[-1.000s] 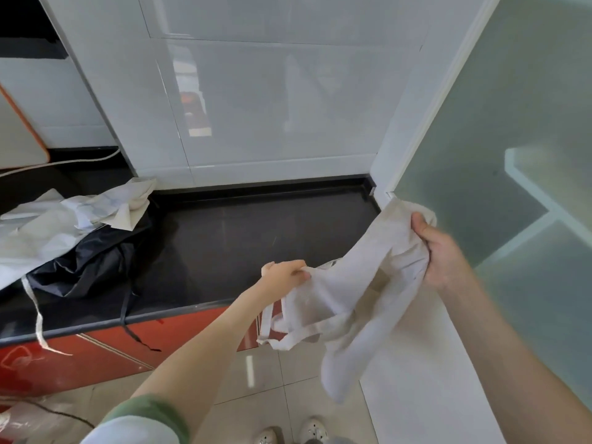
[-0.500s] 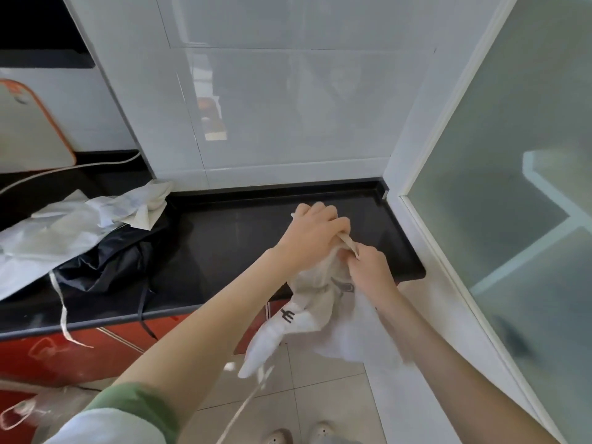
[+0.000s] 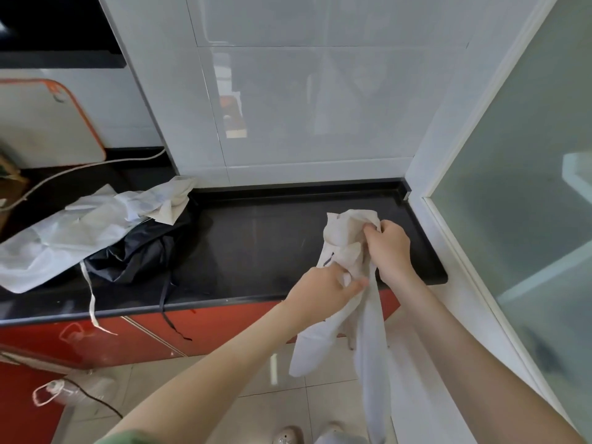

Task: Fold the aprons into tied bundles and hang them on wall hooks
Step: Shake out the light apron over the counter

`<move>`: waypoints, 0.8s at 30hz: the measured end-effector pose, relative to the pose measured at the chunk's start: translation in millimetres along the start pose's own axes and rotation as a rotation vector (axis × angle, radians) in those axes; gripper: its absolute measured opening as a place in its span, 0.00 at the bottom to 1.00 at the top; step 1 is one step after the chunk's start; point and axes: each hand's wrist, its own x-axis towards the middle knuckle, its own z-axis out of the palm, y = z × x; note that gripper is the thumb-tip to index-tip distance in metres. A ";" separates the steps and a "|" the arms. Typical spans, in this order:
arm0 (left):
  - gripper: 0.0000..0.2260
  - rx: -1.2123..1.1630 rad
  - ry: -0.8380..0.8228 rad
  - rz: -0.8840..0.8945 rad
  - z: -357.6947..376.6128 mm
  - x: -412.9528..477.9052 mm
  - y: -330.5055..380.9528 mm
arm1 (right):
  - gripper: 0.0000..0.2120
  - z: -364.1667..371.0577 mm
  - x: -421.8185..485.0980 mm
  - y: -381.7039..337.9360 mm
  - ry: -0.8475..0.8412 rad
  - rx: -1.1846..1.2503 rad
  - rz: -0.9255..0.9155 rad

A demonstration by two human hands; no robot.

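Observation:
A beige apron (image 3: 344,233) is bunched above the right end of the black counter (image 3: 262,238), its lower part hanging down past the counter edge toward the floor. My right hand (image 3: 389,248) grips the bunched upper part. My left hand (image 3: 323,290) pinches the cloth just below it, near the counter's front edge. On the left of the counter lie a white apron (image 3: 77,232) and a black apron (image 3: 137,254), their ties dangling over the edge. No wall hooks are in view.
White tiled wall (image 3: 304,107) rises behind the counter. A frosted glass door (image 3: 528,203) with a white frame stands at the right. Red cabinet fronts (image 3: 128,334) run below the counter. A white board with an orange rim (image 3: 45,123) leans at the far left, with a cable beside it.
The apron went from being stretched between my hands to being gathered into a bunch. My left hand dropped below my right hand, and both moved over the counter's right end.

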 end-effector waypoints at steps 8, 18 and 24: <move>0.16 -0.228 0.339 -0.159 -32.1 30.9 -5.0 | 0.13 -16.3 -1.0 -0.4 -0.126 0.137 -0.041; 0.16 -0.410 0.362 -0.261 -37.4 24.6 12.5 | 0.14 -24.7 -10.2 -0.4 -0.330 0.439 0.032; 0.23 -0.383 0.038 -0.094 -29.5 12.9 17.7 | 0.14 -22.8 -16.0 -1.6 -0.345 0.604 0.105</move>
